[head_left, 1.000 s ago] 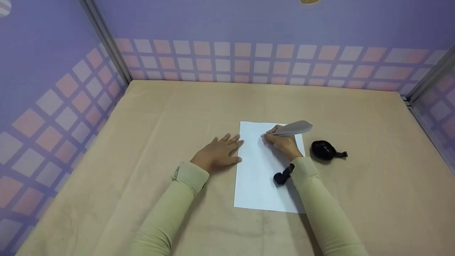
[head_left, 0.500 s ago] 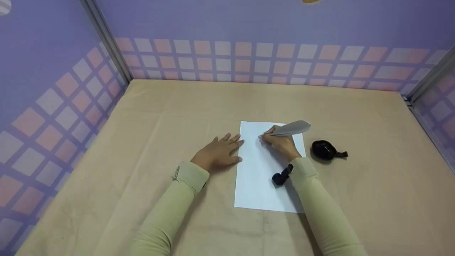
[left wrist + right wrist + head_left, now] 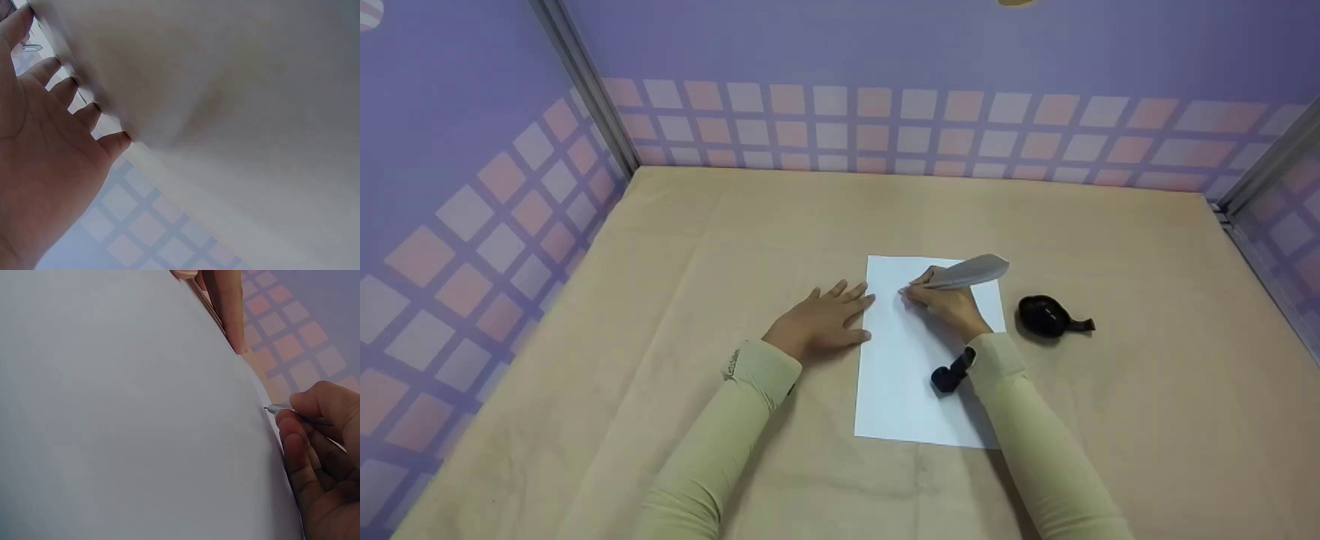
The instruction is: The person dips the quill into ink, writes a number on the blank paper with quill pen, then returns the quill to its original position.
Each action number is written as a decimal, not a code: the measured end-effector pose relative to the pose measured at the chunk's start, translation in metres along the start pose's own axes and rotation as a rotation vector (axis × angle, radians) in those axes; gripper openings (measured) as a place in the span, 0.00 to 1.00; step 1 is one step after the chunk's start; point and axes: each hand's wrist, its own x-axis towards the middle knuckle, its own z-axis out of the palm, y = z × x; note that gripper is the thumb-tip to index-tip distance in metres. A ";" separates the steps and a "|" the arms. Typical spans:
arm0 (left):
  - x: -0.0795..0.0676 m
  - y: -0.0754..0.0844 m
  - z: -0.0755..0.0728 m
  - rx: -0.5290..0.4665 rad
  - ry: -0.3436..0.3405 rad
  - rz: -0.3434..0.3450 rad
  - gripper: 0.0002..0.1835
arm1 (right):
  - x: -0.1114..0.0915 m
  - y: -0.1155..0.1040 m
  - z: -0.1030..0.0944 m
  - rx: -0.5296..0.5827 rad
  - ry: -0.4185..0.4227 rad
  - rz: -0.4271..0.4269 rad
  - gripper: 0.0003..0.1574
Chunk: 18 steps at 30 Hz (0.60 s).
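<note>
A white sheet of paper (image 3: 892,382) lies on the table in the head view, with no marks showing. My right hand (image 3: 952,306) pinches a quill pen (image 3: 979,271) with a grey-white feather leaning up to the right. In the right wrist view the pen's metal tip (image 3: 271,408) meets the paper between thumb and fingers of the right hand (image 3: 326,455). My left hand (image 3: 825,322) lies flat with fingers spread, its fingertips at the paper's left edge. The left wrist view shows the left palm (image 3: 50,152), the fingertips down on the surface.
A small glossy black dish with a short handle (image 3: 1044,317) stands right of the paper. A black wrist camera (image 3: 949,377) hangs from the right cuff over the sheet. Beige cloth (image 3: 735,225) covers the table; purple checked walls (image 3: 870,127) border the back and left.
The right hand and quill pen have moved slightly left across the paper. My left hand, the sheet and the black dish keep their places.
</note>
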 end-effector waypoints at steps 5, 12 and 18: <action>0.000 0.000 0.000 0.005 0.006 0.002 0.38 | -0.002 -0.001 0.002 -0.036 -0.008 0.005 0.09; 0.000 0.000 0.002 0.020 0.014 -0.002 0.37 | 0.001 0.003 0.005 -0.015 -0.032 -0.021 0.07; 0.001 0.001 0.001 0.022 0.005 -0.003 0.37 | -0.002 0.002 0.007 -0.016 -0.053 -0.024 0.06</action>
